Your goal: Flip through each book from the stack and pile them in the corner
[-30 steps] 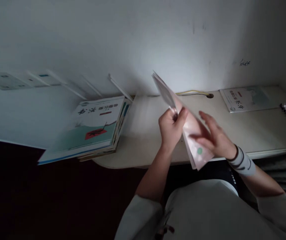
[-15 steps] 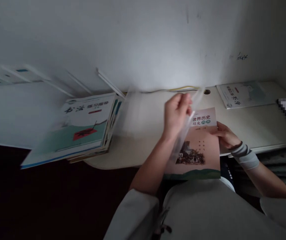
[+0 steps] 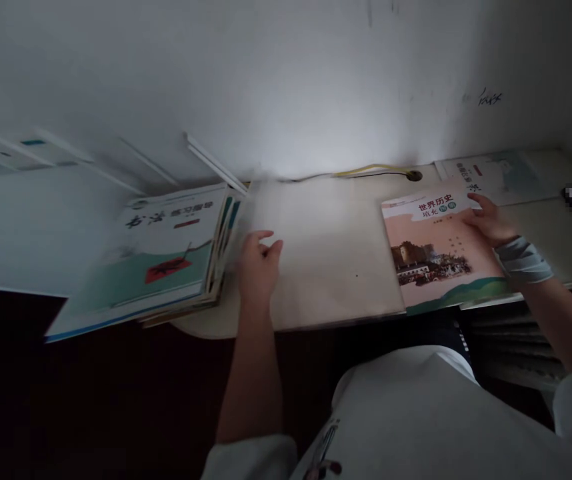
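Note:
A pink history book [image 3: 439, 257] lies face up on the pale desk [image 3: 541, 250], its lower edge over the desk's front. My right hand [image 3: 489, 221] grips its upper right corner, fingers curled over the cover. A clear plastic cover [image 3: 333, 257] lies spread flat on the desk left of the book. My left hand [image 3: 259, 261] is at this cover's left edge, its fingers bent and pinching it, close beside a stack of books [image 3: 166, 257].
The book stack overhangs the desk's left end. Another thin book [image 3: 503, 175] lies at the back right, partly under the pink one. A cable [image 3: 366, 171] runs to a hole [image 3: 415, 176] by the wall. White slats [image 3: 211, 162] lean at left.
The clear cover came off the pink book and my left hand carried it left and laid it flat. My right hand moved the book up onto the desk.

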`<state>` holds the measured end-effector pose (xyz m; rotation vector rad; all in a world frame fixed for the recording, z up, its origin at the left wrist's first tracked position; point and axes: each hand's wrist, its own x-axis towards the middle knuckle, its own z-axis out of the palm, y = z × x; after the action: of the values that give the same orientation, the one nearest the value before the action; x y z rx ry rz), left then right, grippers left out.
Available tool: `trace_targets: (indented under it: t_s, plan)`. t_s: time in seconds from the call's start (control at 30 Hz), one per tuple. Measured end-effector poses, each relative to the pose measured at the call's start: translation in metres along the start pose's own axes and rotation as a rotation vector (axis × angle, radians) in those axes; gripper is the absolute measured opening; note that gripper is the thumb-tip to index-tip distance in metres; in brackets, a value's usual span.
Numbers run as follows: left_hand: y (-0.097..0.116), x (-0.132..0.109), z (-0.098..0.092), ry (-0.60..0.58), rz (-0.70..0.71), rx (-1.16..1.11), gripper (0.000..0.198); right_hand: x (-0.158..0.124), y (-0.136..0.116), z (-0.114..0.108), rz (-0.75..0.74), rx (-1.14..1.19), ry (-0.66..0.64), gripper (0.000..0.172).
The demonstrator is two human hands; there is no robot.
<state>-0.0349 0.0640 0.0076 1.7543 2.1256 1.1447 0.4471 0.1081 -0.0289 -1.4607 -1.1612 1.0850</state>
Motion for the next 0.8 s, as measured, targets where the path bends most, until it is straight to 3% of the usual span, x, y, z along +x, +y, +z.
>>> trace_targets:
  t_s: [0.1,0.27,0.37,0.43,0.47,0.53,0.63,0.7,0.8]
  plan:
    - [-0.010,0.002,0.019,-0.020,-0.014,0.186,0.031,0.008,0.008,0.005,0.002,-0.157,0.023,0.066]
    - [0.010,-0.003,0.013,0.034,0.109,0.361,0.050,0.010,0.005,0.000,-0.090,-0.418,0.065,0.060]
    - [0.040,-0.024,0.020,-0.038,0.258,0.380,0.056,0.007,-0.011,0.003,-0.386,-0.631,0.222,0.058]
    - [0.064,-0.044,0.037,-0.221,0.363,0.414,0.059,-0.003,-0.027,0.022,-0.609,-0.759,0.265,0.058]
    - [0.076,-0.054,0.048,-0.324,0.412,0.442,0.061,-0.011,-0.034,0.037,-0.673,-0.826,0.222,0.056]
    - [0.094,-0.070,0.070,-0.478,0.462,0.470,0.064,-0.030,-0.044,0.076,-0.731,-1.008,-0.013,0.048]
    - [0.105,-0.084,0.095,-0.564,0.466,0.473,0.068,-0.055,-0.042,0.134,-0.732,-1.249,-0.423,0.046]
    - [0.101,-0.086,0.102,-0.592,0.442,0.477,0.069,-0.062,-0.034,0.155,-0.679,-1.306,-0.500,0.047]
    - [0.090,-0.086,0.105,-0.627,0.414,0.475,0.070,-0.060,-0.020,0.160,-0.623,-1.312,-0.482,0.049]
